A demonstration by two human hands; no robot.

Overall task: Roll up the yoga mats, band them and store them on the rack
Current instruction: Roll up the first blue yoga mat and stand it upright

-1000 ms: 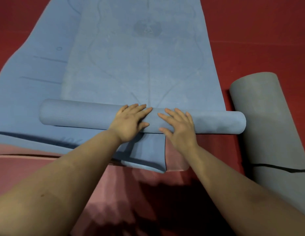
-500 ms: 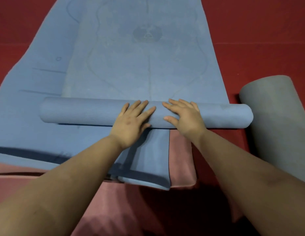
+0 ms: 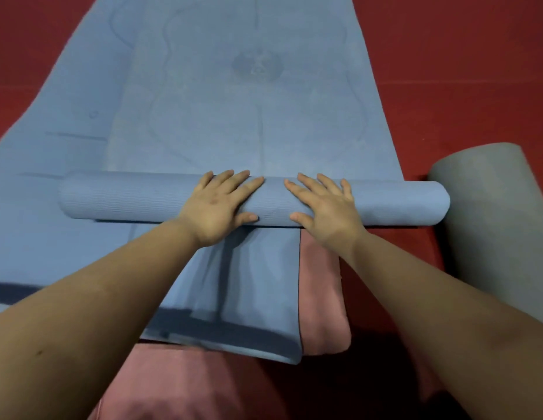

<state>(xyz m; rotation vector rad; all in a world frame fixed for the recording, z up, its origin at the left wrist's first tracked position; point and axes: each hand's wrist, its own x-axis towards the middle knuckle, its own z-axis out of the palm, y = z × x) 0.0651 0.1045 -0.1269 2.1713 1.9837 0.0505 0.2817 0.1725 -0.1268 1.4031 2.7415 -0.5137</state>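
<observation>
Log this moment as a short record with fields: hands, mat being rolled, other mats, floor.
left hand: flat on the roll, fingers straight
right hand: flat on the roll, beside the left
blue mat roll: partly rolled, lying crosswise; the unrolled length stretches ahead
grey mat: at the right, touching the roll's end
pink mat: under the blue mats, near side
floor: red

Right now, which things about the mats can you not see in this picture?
- Far end of the blue mat: head view, cut off by the top edge.
- Near end of the grey roll: cut off by the right edge.
- Roll under the left hand and right hand: covered by the palms.
- Bands, rack: not in view.
</observation>
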